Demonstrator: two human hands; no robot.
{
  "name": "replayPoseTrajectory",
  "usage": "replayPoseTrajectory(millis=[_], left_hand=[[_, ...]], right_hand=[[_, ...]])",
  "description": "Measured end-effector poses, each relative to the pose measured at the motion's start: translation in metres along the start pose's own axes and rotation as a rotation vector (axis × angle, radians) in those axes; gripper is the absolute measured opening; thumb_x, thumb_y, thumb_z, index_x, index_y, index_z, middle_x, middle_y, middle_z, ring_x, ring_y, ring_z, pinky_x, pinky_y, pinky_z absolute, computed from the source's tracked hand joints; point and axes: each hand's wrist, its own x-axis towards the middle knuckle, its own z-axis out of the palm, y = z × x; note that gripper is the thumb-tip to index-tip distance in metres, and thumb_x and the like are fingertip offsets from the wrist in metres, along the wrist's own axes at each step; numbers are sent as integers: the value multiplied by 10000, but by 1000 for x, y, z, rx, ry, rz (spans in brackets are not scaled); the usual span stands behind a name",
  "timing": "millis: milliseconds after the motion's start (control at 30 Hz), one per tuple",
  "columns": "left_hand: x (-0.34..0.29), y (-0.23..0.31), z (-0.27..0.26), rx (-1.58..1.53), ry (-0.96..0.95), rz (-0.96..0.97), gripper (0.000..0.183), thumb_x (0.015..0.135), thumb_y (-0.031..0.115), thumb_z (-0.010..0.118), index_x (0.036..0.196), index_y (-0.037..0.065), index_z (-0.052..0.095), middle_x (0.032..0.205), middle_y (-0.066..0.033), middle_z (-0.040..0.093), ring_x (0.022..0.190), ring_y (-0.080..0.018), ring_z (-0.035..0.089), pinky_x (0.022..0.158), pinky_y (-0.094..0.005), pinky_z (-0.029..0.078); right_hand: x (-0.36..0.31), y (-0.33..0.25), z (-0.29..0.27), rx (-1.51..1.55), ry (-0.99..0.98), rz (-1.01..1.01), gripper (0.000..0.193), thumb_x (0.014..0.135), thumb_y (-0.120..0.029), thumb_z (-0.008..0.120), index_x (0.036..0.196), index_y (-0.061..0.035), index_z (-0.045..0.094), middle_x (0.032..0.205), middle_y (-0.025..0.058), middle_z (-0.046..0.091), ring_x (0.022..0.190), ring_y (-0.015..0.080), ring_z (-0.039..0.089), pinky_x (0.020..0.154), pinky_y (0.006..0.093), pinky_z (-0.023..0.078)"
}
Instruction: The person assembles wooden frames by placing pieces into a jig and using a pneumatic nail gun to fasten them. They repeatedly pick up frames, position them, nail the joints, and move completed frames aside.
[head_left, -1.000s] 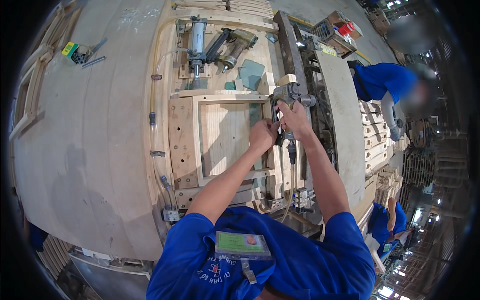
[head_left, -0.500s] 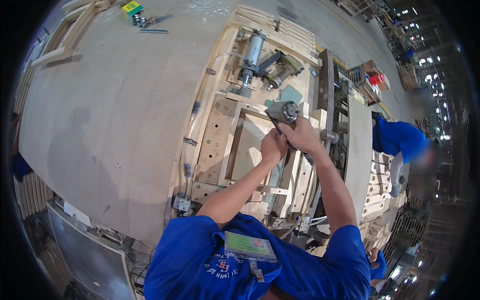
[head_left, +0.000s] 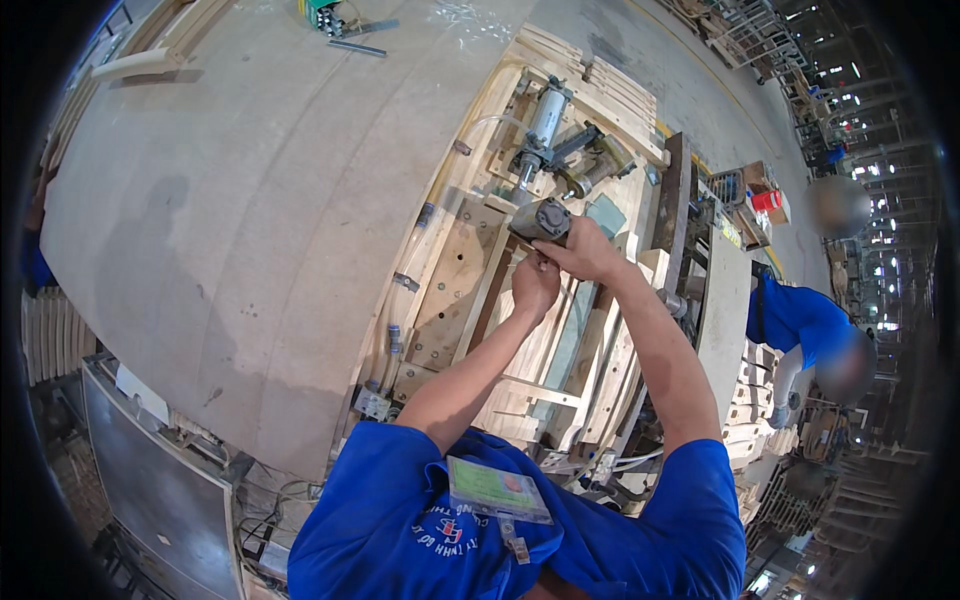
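Observation:
My right hand [head_left: 588, 250] is wrapped round a grey pneumatic nail gun [head_left: 545, 218], held over the wooden jig [head_left: 445, 290]. Close against the tool's near side is my left hand [head_left: 536, 285], its fingers closed; whatever they grip is hidden. A pale wooden frame [head_left: 484, 300] lies in the jig beneath both hands, partly covered by them and my forearms. Beyond the hands, a second nail gun [head_left: 605, 168] rests on the jig beside a silver air cylinder [head_left: 548, 115]. A greenish glass-like strip [head_left: 572, 335] runs along the jig, right of my left hand.
A broad grey-brown tabletop [head_left: 250, 230] spreads to the left. Metal strips [head_left: 357, 48] lie at its far side. Air hoses and fittings [head_left: 394, 340] line the jig's left edge. On the right, a co-worker in blue [head_left: 800, 310] bends near stacked wooden parts [head_left: 750, 395].
Both hands and the nail gun have shifted slightly left across the jig, the tool now covering the frame's far corner. The whole view has swung, so the bench appears farther right.

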Motion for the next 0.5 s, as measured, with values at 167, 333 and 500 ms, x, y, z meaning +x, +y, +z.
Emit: replayPoseTrajectory(millis=[167,333,500], left_hand=[[1,-1,2,-48,3,-32,327,1023,298,602,1090,29,774,1070,-278,761,1046,-486,715,883,-534,559],[-4,2,3,-14,-12,-13,346,1031,333,598,1100,49,783,1073,-272,765,1056,-485,716,890,-537,562],[-5,1,-4,19,43,7,387,1039,392,602,1120,60,784,1095,-260,769,1070,-470,722,898,-530,569]], right_hand=[[3,-1,1,42,-22,-4,360,911,-267,819,1097,32,745,923,264,763,855,442,718,832,456,572],[0,7,8,7,56,-26,369,895,-265,838,1112,20,750,956,255,771,887,441,733,847,454,579],[-9,-2,19,46,129,-37,359,902,-261,836,1106,22,751,942,237,773,848,414,729,822,449,579]])
